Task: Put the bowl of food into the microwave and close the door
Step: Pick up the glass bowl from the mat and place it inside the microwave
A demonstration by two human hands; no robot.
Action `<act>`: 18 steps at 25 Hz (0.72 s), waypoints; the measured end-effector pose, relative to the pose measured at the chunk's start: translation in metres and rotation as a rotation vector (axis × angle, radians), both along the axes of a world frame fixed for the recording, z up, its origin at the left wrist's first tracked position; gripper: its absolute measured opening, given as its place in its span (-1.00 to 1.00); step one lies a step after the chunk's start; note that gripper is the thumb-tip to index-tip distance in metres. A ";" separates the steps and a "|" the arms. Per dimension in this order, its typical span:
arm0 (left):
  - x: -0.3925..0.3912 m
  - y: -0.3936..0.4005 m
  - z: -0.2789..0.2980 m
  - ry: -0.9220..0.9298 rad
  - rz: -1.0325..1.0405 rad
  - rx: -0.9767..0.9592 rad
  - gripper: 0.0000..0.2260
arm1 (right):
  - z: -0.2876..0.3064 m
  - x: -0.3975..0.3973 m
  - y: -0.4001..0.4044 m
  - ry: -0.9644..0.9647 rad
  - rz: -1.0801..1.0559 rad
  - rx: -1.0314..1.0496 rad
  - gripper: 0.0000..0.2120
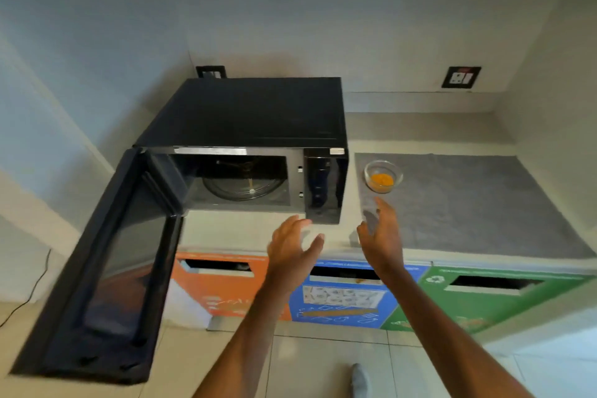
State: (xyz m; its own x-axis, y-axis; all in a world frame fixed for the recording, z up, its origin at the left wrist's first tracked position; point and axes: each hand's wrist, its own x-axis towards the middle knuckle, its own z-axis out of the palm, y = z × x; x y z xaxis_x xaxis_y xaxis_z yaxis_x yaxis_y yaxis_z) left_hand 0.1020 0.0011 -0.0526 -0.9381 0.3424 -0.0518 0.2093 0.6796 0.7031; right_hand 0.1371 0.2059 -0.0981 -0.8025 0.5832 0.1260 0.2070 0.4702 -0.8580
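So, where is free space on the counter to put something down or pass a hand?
The grey mat is bare right of and behind the bowl. A bare counter strip lies in front of the microwave, under the left hand. It is crowded between microwave and bowl, where the right hand reaches.

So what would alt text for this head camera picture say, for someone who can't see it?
Two bare hands, left and right, reach toward a glass bowl of orange food on a grey mat. Left of it a black microwave stands with its door wide open.

Counter (pixel 429 136) with microwave (pixel 258 113), mat (pixel 484 203)
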 end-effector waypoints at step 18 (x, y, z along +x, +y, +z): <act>-0.142 0.262 -0.064 -0.673 0.225 0.572 -0.51 | -0.056 -0.131 0.191 0.078 -0.165 -0.762 -0.77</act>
